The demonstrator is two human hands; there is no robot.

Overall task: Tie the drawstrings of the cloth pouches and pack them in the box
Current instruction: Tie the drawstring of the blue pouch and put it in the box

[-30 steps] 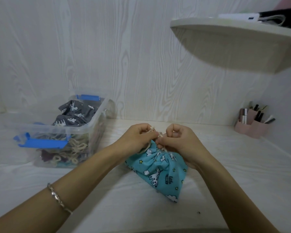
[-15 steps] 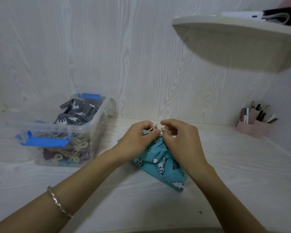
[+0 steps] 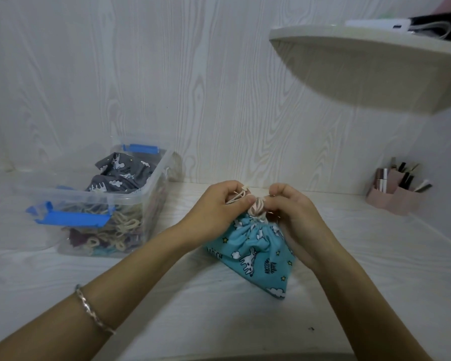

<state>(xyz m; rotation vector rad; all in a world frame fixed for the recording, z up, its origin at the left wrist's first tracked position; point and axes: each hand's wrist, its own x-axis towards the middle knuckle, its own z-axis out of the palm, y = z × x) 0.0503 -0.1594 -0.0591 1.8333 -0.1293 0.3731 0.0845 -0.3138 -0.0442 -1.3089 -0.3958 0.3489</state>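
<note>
A turquoise cloth pouch (image 3: pixel 255 251) with white animal prints lies on the white table, its neck gathered tight and pointing away from me. My left hand (image 3: pixel 219 207) pinches the cream drawstring (image 3: pixel 238 195) at the neck. My right hand (image 3: pixel 294 214) grips the other side of the gathered neck, fingers curled over the cord there. A clear plastic box (image 3: pixel 130 220) with blue latches stands to the left, holding a grey printed pouch (image 3: pixel 120 173) on top of several others.
A pink organiser (image 3: pixel 393 196) with pens and tubes sits at the back right by the wall. A rounded shelf (image 3: pixel 362 66) juts out overhead on the right. The table's front edge runs along the bottom of the view.
The pouch's neck has been drawn tighter and the pouch now sits more upright between both hands. Both hands keep their hold at the cords.
</note>
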